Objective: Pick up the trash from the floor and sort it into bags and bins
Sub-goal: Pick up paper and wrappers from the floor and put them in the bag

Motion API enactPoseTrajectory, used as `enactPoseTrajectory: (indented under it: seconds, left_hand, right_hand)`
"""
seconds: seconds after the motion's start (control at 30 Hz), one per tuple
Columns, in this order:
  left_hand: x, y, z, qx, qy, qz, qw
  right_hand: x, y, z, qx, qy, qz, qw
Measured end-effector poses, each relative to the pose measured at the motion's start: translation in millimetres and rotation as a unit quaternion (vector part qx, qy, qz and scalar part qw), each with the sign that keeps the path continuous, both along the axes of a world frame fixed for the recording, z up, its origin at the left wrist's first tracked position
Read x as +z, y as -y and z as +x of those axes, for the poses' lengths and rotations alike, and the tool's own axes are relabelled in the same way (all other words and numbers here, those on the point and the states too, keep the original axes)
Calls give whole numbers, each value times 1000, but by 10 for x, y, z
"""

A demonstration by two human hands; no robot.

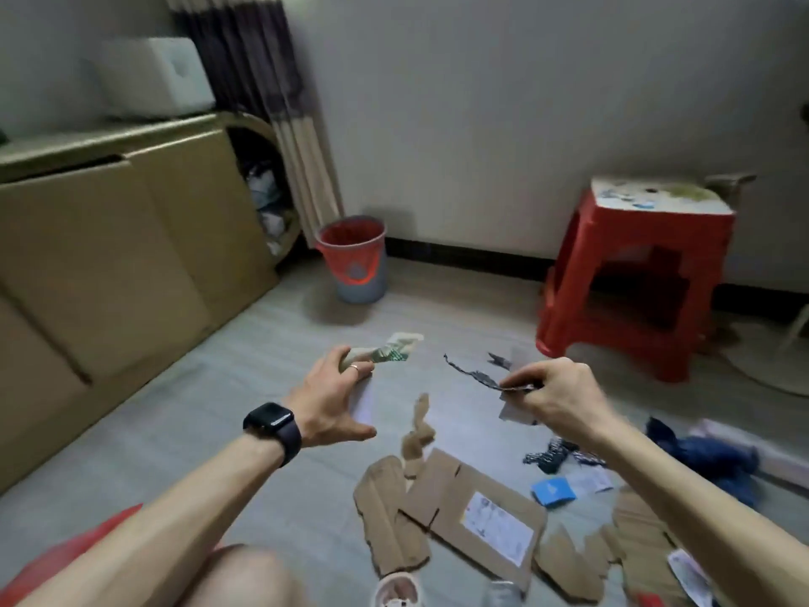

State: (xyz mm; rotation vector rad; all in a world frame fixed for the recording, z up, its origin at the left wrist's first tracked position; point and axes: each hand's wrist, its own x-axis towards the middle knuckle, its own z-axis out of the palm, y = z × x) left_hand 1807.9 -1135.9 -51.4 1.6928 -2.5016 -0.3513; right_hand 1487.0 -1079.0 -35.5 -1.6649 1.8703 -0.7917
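Note:
My left hand (335,398), a dark watch on its wrist, holds a crumpled greenish wrapper (389,350) between curled fingers, with a white slip of paper under the palm. My right hand (556,398) pinches a thin dark torn strip (475,374) together with a grey paper scrap (516,411). Both hands hover over the grey floor. Torn cardboard pieces (394,506) and a flattened box with a white label (481,514) lie below them. A red-lined grey waste bin (357,260) stands by the far wall.
A red plastic stool (634,273) stands at the right. Large cardboard boxes (109,256) line the left side. A blue card (553,490), black-and-white scraps (551,453) and a dark blue cloth (709,457) lie on the floor at right.

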Motion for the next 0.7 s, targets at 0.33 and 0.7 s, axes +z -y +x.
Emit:
enactPoseTrajectory:
  seconds: [0.33, 0.7]
  left_hand:
    - [86, -1113, 2340, 236, -16, 110, 965]
    - [-842, -2080, 2986, 290, -45, 195, 936]
  right_hand:
    - [353, 317, 2457, 279, -25, 52, 959]
    - [159, -71, 4380, 496, -197, 172, 828]
